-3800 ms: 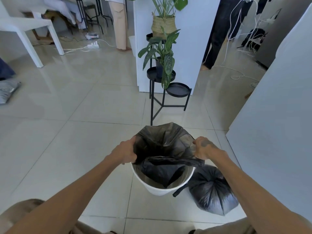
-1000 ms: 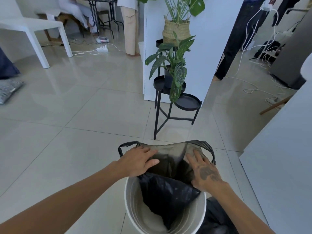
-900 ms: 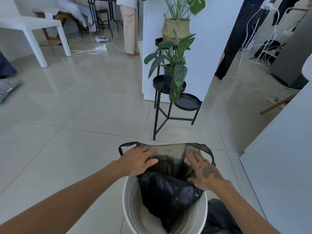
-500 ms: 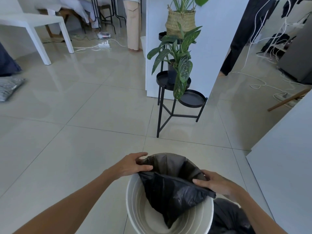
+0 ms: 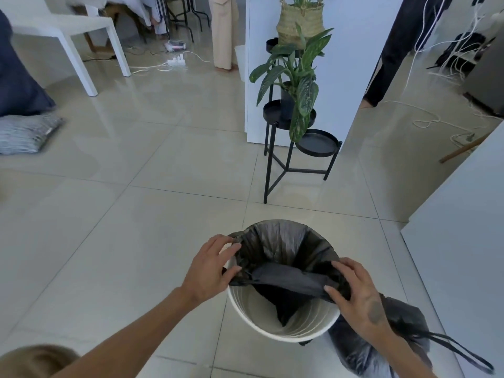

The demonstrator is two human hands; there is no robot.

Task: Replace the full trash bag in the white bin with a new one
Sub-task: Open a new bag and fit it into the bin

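The full trash bag (image 5: 379, 347), tied shut, lies on the floor (image 5: 122, 241) touching the right side of the white bin (image 5: 283, 330). The left hand (image 5: 211, 268) and right hand (image 5: 360, 298) each pinch the near edge of the new black bag (image 5: 283, 257), whose far edge is draped over the bin's far rim. Beyond it stands a black plant stand (image 5: 289, 148) with a leafy plant (image 5: 294, 77).

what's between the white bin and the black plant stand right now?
Bare floor tile only, in the head view. The new bag's far edge is folded over the white bin's far rim; nothing lies between that and the plant stand's legs.
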